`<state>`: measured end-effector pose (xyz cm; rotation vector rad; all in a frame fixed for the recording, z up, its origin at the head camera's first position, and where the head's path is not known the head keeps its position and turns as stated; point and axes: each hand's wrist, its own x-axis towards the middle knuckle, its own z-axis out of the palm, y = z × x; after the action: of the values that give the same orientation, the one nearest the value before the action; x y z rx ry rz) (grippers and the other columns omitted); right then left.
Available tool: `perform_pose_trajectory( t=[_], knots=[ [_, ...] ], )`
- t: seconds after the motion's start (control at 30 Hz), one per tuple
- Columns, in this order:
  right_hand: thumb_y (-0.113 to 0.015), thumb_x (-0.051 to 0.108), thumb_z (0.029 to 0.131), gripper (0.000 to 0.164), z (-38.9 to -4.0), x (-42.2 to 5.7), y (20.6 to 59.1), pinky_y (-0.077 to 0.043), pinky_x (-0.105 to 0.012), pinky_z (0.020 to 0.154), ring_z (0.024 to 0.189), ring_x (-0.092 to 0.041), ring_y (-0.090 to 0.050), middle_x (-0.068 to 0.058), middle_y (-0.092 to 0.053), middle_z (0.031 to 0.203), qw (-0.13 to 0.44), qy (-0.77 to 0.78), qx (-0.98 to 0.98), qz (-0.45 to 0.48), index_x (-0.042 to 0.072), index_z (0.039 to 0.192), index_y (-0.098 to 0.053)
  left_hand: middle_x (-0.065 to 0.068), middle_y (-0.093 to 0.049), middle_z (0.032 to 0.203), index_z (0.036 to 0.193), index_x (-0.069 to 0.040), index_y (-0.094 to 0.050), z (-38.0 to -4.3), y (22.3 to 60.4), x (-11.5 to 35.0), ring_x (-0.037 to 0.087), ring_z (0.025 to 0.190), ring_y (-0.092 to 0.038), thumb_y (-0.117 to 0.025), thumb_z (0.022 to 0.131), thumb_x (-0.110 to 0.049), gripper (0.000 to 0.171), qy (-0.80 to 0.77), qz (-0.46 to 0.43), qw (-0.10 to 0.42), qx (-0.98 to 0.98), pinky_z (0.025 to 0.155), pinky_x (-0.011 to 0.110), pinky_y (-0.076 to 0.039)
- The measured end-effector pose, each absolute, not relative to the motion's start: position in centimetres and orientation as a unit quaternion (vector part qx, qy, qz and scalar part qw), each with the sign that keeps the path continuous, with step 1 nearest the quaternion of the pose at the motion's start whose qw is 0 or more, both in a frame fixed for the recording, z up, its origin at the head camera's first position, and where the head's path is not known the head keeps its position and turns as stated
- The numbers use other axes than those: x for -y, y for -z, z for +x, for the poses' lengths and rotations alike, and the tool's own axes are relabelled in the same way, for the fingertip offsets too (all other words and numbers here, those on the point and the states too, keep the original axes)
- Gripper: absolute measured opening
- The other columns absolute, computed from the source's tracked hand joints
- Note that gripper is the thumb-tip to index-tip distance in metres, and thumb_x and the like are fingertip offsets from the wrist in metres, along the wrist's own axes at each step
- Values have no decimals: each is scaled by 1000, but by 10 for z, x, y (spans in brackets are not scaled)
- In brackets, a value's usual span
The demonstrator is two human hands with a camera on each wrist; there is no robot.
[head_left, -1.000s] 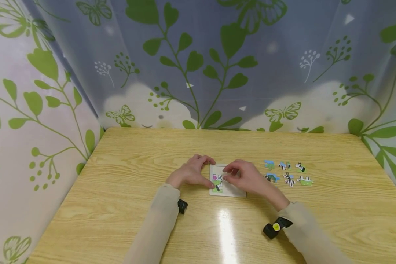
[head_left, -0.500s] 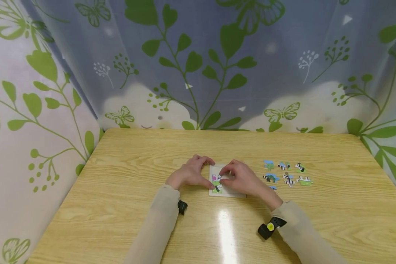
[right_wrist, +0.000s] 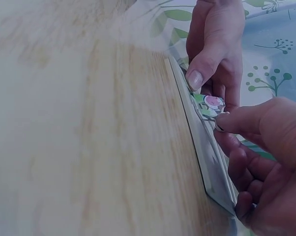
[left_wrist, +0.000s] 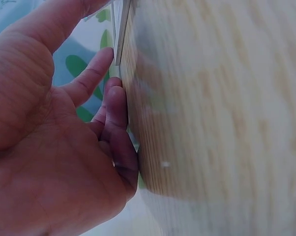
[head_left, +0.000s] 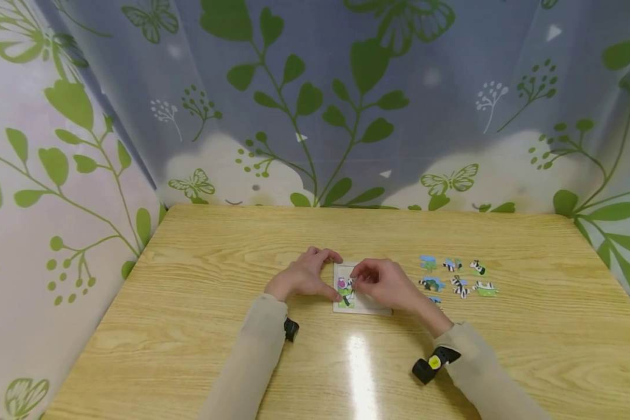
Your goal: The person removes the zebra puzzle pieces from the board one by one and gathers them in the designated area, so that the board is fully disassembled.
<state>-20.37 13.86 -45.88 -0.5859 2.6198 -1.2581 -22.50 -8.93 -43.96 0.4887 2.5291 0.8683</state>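
A shallow pale puzzle tray [head_left: 370,304] lies on the table, with panda-and-green puzzle pieces [head_left: 346,299] along its left side. My left hand [head_left: 305,274] holds the tray's left side, thumb near the lower left and index finger at the upper left corner; the left wrist view shows that fingertip against the tray [left_wrist: 119,37]. Over the tray, my right hand [head_left: 385,284] pinches a small puzzle piece [right_wrist: 220,126] between thumb and index finger, beside the placed pieces. The fingers hide most of this piece.
Several loose puzzle pieces lie right of the tray, including a zebra-striped piece [head_left: 459,287], a white-and-green piece [head_left: 485,288] and a blue-and-green piece [head_left: 428,263]. One blue piece [head_left: 435,300] is partly covered by the right forearm. A patterned curtain [head_left: 315,146] rises behind the wooden table [head_left: 215,245].
My right hand has moved slightly left and toward the placed pieces with its puzzle piece, uncovering a blue loose piece near the forearm. The left hand stays on the tray.
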Motion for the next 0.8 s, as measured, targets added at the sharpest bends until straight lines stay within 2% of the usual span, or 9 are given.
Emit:
perform_pose_trajectory(
  t=[0.37, 0.57, 0.8],
  knots=[
    [-71, 12, 92, 12, -204, -146, 457, -48, -25, 69, 78, -15, -59, -1, -72, 90, 91, 440, -880, -156, 13, 103, -76, 8, -47, 139, 137, -26, -55, -226, 439, 89, 27, 127, -46, -91, 74, -35, 73, -309, 179, 210, -910, 109, 49, -40],
    [-71, 14, 94, 12, -200, -170, 453, -48, -26, 65, 76, -16, -59, -4, -72, 91, 84, 458, -871, -156, 11, 105, -75, 8, -47, 139, 137, -26, -55, -226, 441, 88, 27, 128, -46, -91, 75, -34, 72, -308, 179, 209, -911, 110, 50, -38],
    [-71, 18, 96, 14, -189, -207, 443, -50, -27, 63, 75, -14, -62, -4, -73, 93, 65, 445, -881, -148, 14, 109, -75, 8, -46, 140, 137, -27, -54, -226, 440, 91, 28, 128, -46, -90, 76, -35, 71, -308, 186, 214, -908, 109, 50, -40]
  ],
)
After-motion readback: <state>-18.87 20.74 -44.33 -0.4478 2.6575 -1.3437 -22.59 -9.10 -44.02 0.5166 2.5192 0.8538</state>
